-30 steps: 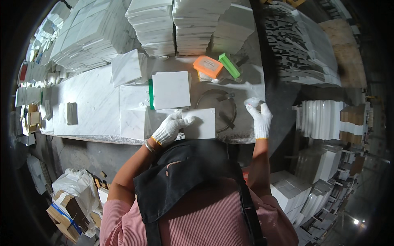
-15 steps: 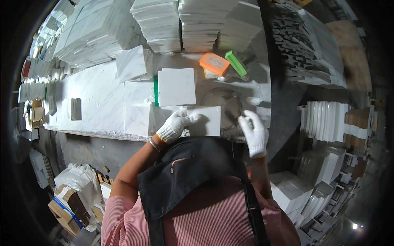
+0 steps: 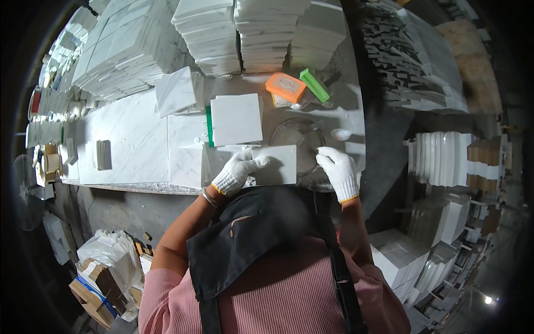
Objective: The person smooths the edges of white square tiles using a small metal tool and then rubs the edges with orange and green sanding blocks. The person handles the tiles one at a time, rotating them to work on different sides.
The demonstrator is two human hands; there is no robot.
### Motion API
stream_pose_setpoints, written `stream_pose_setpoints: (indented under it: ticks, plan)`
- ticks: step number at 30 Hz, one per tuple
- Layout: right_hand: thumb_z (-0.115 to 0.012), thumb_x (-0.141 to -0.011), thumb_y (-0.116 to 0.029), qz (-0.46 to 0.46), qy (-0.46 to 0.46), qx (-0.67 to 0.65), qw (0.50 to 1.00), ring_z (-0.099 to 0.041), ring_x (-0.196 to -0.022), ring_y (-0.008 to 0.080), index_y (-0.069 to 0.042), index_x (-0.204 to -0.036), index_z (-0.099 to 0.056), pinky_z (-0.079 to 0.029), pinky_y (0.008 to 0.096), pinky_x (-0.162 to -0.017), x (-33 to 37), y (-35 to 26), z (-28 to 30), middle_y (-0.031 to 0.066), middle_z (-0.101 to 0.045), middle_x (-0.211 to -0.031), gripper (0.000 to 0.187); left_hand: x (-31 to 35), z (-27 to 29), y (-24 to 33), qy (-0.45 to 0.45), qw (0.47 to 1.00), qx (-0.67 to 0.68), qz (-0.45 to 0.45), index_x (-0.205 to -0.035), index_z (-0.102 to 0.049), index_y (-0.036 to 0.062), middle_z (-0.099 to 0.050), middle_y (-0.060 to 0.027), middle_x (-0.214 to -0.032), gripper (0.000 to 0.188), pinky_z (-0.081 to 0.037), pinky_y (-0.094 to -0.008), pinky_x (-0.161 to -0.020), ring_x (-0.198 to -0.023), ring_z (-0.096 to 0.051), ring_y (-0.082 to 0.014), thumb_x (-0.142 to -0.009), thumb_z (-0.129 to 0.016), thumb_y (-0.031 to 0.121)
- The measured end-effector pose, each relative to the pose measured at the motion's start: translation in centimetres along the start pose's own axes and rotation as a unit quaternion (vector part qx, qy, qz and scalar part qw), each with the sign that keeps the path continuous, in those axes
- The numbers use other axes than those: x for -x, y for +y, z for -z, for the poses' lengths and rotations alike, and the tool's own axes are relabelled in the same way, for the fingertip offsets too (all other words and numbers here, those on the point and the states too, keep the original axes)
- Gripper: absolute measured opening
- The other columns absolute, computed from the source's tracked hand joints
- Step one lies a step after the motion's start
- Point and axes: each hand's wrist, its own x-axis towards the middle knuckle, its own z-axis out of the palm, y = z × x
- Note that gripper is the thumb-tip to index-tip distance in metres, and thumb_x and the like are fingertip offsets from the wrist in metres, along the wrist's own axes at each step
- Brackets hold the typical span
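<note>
My left hand (image 3: 240, 171), in a white knit glove, is closed on the left part of a white marble tile (image 3: 282, 165) at the table's front edge. Its thumb lies across the tile's face. To the right, my right hand (image 3: 337, 170), gloved as well, hovers by the edge of a round grey plate (image 3: 302, 133) set on the table. Its fingers are drawn together at the tips, and whatever they may hold is too small to make out. Behind the held tile lies a short stack of square white tiles (image 3: 236, 119) with a green edge (image 3: 209, 126) showing at its left.
An orange box (image 3: 285, 87) and a green block (image 3: 315, 86) lie beyond the plate. A small white dish-like item (image 3: 341, 134) sits to its right. Tall tile stacks (image 3: 206, 36) line the back. More tiles (image 3: 177, 91) lean at the left, near a small upright bundle (image 3: 102, 155).
My right hand has shifted slightly left and up, with its fingertips by the round plate. My left hand still holds the tile. The whole view has shifted slightly.
</note>
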Motion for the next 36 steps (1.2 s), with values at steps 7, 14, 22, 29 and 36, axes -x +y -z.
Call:
stream_pose_setpoints:
  ticks: [7,14,22,29,36]
  plan:
    - [-0.071,-0.093,-0.013,-0.123,-0.054,-0.155,0.979,-0.069,-0.081,0.0122,-0.002,-0.115,-0.075,-0.054,0.0267,-0.069,0.0,-1.4,0.4,0.0073,-0.076,-0.097,0.025,-0.2,0.4,-1.2,0.019,0.998,-0.049,-0.024,-0.097,-0.071,-0.0033,-0.064,-0.0036,-0.084,0.034,-0.045,-0.0322,-0.071,-0.079,-0.053,-0.0101,-0.098,-0.072,0.031]
    - [-0.069,-0.095,-0.01,-0.06,-0.017,-0.185,0.981,-0.065,-0.084,0.0079,-0.001,-0.118,-0.074,-0.052,0.0241,-0.072,1.5,-3.5,2.1,0.0045,-0.074,-0.098,0.025,0.0,0.6,0.2,-0.01,0.99,-0.139,0.024,-0.117,-0.07,-0.0028,-0.074,-0.0055,-0.102,0.032,-0.051,-0.03,-0.087,-0.095,-0.065,-0.012,-0.102,-0.066,0.025]
    - [-0.072,-0.091,-0.003,0.092,0.019,-0.034,0.995,-0.071,-0.09,0.0192,-0.002,-0.113,-0.075,-0.055,0.0298,-0.081,1.7,-4.7,2.1,0.0107,-0.075,-0.1,0.022,-0.5,0.9,-1.5,-0.037,0.999,-0.032,0.013,-0.12,-0.07,-0.0001,-0.075,-0.0045,-0.109,0.03,-0.052,-0.0301,-0.089,-0.097,-0.067,-0.0124,-0.102,-0.065,0.023]
    - [-0.074,-0.09,-0.007,0.086,0.053,0.064,0.993,-0.071,-0.093,0.0235,-0.006,-0.11,-0.077,-0.056,0.0326,-0.082,2.0,-4.1,1.6,0.0102,-0.075,-0.104,0.02,1.5,0.0,2.6,-0.021,0.995,-0.098,-0.006,-0.117,-0.071,-0.0004,-0.075,-0.0066,-0.101,0.029,-0.052,-0.0309,-0.083,-0.091,-0.065,-0.0115,-0.102,-0.065,0.023]
    - [-0.066,-0.091,-0.021,0.138,0.03,0.203,0.969,-0.068,-0.084,0.0337,-0.015,-0.101,-0.071,-0.055,0.0481,-0.073,0.9,0.6,-1.8,0.0121,-0.067,-0.084,0.013,2.4,-1.4,4.3,0.023,0.994,-0.1,-0.029,-0.106,-0.07,-0.0008,-0.064,-0.0015,-0.083,0.018,-0.046,-0.0257,-0.062,-0.07,-0.057,-0.0091,-0.098,-0.068,0.015]
